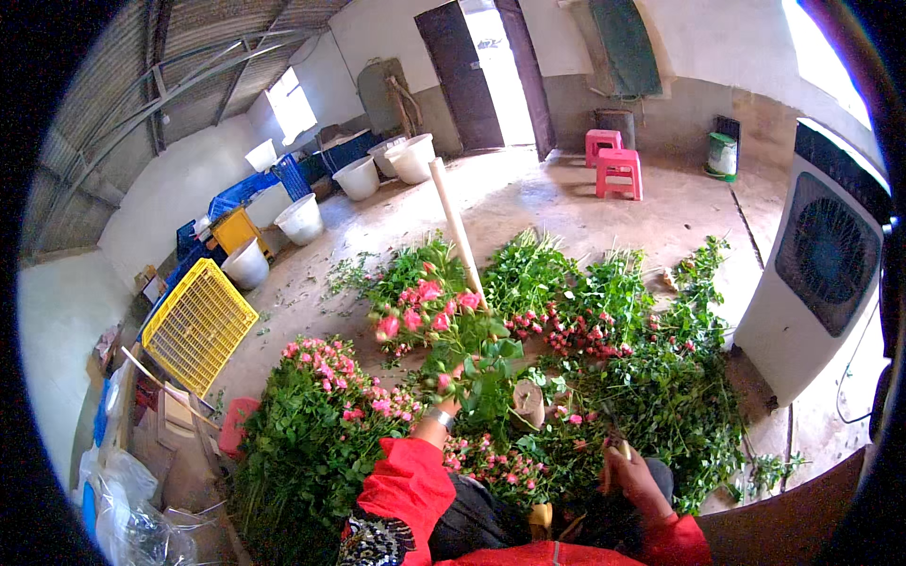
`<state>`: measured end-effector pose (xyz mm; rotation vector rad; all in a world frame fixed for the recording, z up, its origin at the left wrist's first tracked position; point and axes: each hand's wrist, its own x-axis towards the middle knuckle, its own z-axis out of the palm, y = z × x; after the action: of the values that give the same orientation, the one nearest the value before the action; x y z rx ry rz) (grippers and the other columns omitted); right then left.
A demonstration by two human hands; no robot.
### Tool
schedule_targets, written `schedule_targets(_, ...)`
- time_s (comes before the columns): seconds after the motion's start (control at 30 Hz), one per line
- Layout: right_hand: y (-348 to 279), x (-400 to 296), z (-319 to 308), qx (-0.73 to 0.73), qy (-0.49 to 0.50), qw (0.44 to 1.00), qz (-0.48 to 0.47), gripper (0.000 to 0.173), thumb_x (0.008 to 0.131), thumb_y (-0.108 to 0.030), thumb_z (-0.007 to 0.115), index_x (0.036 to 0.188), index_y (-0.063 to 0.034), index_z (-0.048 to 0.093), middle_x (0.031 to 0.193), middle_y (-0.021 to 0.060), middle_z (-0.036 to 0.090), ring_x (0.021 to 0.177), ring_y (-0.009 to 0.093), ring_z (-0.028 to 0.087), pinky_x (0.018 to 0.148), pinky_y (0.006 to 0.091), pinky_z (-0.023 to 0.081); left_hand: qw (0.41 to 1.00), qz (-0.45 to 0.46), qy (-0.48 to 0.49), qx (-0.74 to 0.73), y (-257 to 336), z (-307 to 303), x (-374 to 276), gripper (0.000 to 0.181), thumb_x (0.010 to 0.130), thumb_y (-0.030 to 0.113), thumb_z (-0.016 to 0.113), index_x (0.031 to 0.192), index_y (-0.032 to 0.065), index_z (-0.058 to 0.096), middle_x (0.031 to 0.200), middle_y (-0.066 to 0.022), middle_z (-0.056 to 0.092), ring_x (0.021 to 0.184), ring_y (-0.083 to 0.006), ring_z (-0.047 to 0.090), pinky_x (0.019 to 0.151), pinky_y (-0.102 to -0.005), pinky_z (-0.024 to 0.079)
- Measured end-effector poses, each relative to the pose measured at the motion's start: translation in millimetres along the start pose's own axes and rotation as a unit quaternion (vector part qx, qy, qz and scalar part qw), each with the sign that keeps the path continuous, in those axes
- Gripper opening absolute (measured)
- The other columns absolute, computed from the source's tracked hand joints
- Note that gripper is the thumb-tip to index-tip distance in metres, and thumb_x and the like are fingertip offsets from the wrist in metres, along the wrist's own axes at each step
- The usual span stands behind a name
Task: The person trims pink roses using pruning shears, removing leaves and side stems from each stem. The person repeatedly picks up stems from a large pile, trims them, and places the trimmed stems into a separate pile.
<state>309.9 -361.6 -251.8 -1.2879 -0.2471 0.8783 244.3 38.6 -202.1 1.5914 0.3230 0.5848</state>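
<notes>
My left hand (454, 397) grips leafy stems of pink roses (427, 291), held upright in front of me; leaves hide most of its fingers. In my right hand (626, 470) is a hand tool (613, 429) with a pale handle and a dark, narrow tip; its exact kind is unclear. A short log (528, 405) stands between the hands, among loose foliage. To the left lies a large heap of pink roses (329, 368) with their stems. Smaller rose blooms (495, 463) lie just before my knees. Cut leaves (658, 396) spread under and beyond my right hand.
Several rose bunches (541, 272) lie ahead, around a wooden pole (459, 237). A large fan unit (807, 269) stands to the right. A yellow plastic crate (199, 325) leans at the left, near white tubs (301, 219). Pink stools (618, 173) stand near the doorway (495, 78).
</notes>
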Motion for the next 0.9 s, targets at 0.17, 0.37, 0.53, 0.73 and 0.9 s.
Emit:
schedule_targets(0.17, -9.9, 36.0, 42.6, -0.362, -0.004, 0.931, -0.041, 0.039, 0.087, -0.041, 0.050, 0.102, -0.0049, 0.047, 0.077, 0.0164, 0.061, 0.061, 0.031, 0.061, 0.058, 0.0407, 0.048, 0.999, -0.020, -0.033, 0.027, 11.7, 1.8, -8.9, 0.034, 0.088, 0.027, 0.051, 0.115, 0.0074, 0.049, 0.087, -0.0038, 0.057, 0.074, -0.0112, 0.054, 0.057, -0.0247, 0.044)
schedule_targets(0.37, 0.7, 94.6, 90.5, -0.642, -0.075, 0.750, -0.140, 0.037, 0.089, -0.040, 0.041, 0.114, -0.0142, 0.049, 0.101, 0.0153, 0.056, 0.073, 0.032, 0.062, 0.056, 0.0434, 0.048, 0.998, -0.040, -0.036, 0.033, 12.3, -12.3, -23.5, 0.033, 0.088, 0.027, 0.051, 0.114, 0.0069, 0.050, 0.088, -0.0041, 0.057, 0.075, -0.0117, 0.054, 0.058, -0.0251, 0.044)
schedule_targets(0.53, -8.2, 98.3, 113.8, -0.672, -0.055, 0.717, -0.178, 0.040, 0.088, -0.045, 0.039, 0.114, -0.0163, 0.047, 0.089, 0.0129, 0.061, 0.063, 0.031, 0.062, 0.048, 0.0451, 0.046, 0.996, -0.053, -0.059, 0.038, 7.6, -11.0, -21.2, 0.033, 0.088, 0.026, 0.051, 0.114, 0.0064, 0.050, 0.088, -0.0043, 0.057, 0.076, -0.0121, 0.055, 0.059, -0.0254, 0.045)
schedule_targets(0.73, -19.9, 105.6, 125.8, -0.617, -0.002, 0.780, -0.104, 0.049, 0.084, -0.052, 0.041, 0.113, -0.0128, 0.048, 0.075, 0.0149, 0.064, 0.067, 0.035, 0.062, 0.058, 0.0452, 0.047, 0.994, -0.062, -0.082, 0.040, 5.7, -7.0, -16.7, 0.032, 0.087, 0.025, 0.051, 0.113, 0.0059, 0.050, 0.088, -0.0046, 0.057, 0.077, -0.0126, 0.055, 0.059, -0.0258, 0.045)
schedule_targets(0.9, -30.8, 104.5, 125.5, -0.668, -0.032, 0.729, -0.147, 0.045, 0.084, -0.052, 0.042, 0.110, -0.0157, 0.052, 0.074, 0.0133, 0.064, 0.066, 0.033, 0.062, 0.056, 0.0441, 0.048, 0.992, -0.071, -0.095, 0.042, -2.1, -9.5, -21.2, 0.031, 0.087, 0.025, 0.051, 0.112, 0.0055, 0.050, 0.089, -0.0048, 0.058, 0.077, -0.0130, 0.056, 0.060, -0.0261, 0.045)
